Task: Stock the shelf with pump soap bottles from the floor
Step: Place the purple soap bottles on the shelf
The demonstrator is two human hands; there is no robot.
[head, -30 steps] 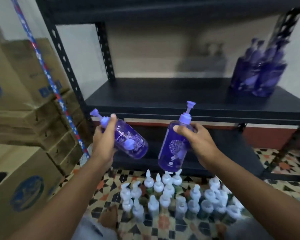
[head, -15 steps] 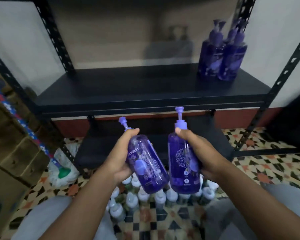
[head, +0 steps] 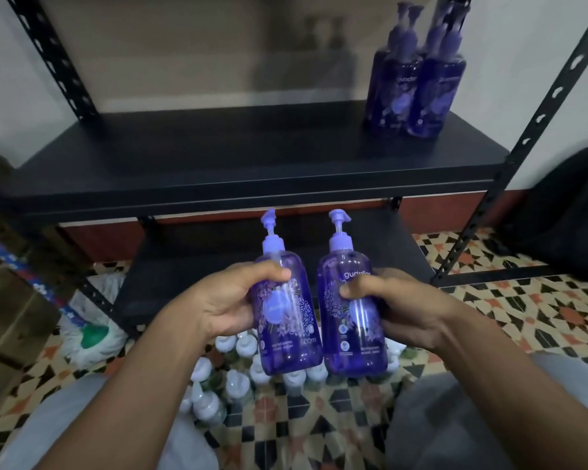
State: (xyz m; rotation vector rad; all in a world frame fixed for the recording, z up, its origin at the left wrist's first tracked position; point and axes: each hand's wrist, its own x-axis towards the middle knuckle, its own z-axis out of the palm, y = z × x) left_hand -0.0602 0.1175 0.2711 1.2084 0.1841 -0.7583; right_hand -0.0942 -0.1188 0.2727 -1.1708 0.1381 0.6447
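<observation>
With left hand (head: 223,301) curled round left bottle (head: 287,337), right hand (head: 409,315) round right bottle (head: 352,347), lift the 2 upright onto shelf (head: 218,157), clearing its front edge.

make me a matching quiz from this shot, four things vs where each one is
Things: 1 left hand; 2 shelved purple bottles; 3 white-pump bottles; 4 mop head
Places: a on the tiled floor, far left; b gripping the left purple bottle; c right end of the shelf; d on the floor under the held bottles
Pairs: 1-b; 2-c; 3-d; 4-a
</observation>
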